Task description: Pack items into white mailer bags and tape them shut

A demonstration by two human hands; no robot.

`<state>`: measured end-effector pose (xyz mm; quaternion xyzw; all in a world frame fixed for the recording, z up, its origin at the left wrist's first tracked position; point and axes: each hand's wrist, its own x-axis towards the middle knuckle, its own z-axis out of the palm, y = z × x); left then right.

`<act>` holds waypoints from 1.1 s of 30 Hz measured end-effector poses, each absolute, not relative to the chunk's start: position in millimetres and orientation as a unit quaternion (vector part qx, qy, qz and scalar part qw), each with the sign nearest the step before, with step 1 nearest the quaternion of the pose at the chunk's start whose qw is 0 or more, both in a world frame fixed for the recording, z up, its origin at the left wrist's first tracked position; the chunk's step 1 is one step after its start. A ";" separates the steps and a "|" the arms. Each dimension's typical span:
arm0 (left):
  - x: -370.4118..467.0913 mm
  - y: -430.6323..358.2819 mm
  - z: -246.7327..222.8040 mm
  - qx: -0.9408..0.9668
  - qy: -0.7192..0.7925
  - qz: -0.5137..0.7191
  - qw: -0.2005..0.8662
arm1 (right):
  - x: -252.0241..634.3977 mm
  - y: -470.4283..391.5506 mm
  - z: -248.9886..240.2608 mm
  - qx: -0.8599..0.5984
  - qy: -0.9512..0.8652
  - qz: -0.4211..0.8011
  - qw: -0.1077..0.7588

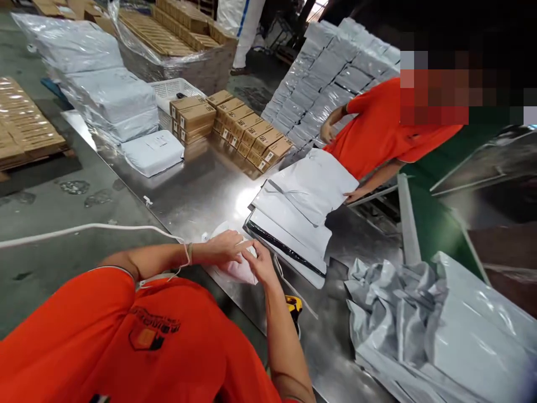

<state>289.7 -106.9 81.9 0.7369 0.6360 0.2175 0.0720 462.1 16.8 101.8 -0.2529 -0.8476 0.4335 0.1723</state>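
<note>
The small white mailer bag (235, 263) lies flat on the steel table (193, 196), right at its near edge in front of my chest. My left hand (222, 246) presses down on its top, fingers flat and closed against the plastic; my right hand (260, 262) pinches its right edge between thumb and fingers. My hands cover most of it, so I cannot tell whether anything is inside. Just beyond my right hand sits a stack of flat white mailers (293, 218), its lowest layers dark-edged. A co-worker's hand (356, 194) rests at that stack's far corner. A yellow tool (293, 305) peeks out behind my right forearm, mostly hidden. Rows of brown cartons (247, 131) stand farther up the table, and crumpled grey plastic bags (423, 313) pile up to my right, cut off by the frame.
</note>
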 end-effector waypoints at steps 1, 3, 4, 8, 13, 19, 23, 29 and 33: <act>290.1 -105.7 85.6 0.727 0.648 0.208 0.090 | 466.2 14.6 101.4 -0.261 -0.858 0.397 0.194; 288.0 -106.0 92.0 0.708 0.669 0.195 0.112 | 479.4 6.9 98.2 -0.294 -0.875 0.269 0.275; 286.1 -106.6 94.1 0.701 0.676 0.192 0.117 | 486.8 1.5 94.8 -0.307 -0.875 0.194 0.321; 279.0 -102.9 95.0 0.708 0.670 0.183 0.128 | 500.0 -22.1 70.8 -0.261 -0.897 0.033 0.354; 279.5 -97.8 98.0 0.689 0.686 0.157 0.171 | 481.3 -30.7 52.1 -0.286 -0.917 0.046 0.275; 273.0 -105.0 101.5 0.722 0.664 0.158 0.116 | 473.4 -13.0 53.3 -0.290 -0.909 0.169 0.249; 268.6 -103.3 108.4 0.745 0.659 0.075 0.074 | 463.1 -7.5 53.9 -0.315 -0.902 0.232 0.185; 259.2 -90.0 135.5 0.764 0.625 0.001 0.160 | 460.5 2.7 71.6 -0.306 -0.889 0.298 0.166; 253.9 -86.9 140.5 0.766 0.623 -0.003 0.157 | 547.4 20.0 65.6 -0.456 -0.749 0.267 0.401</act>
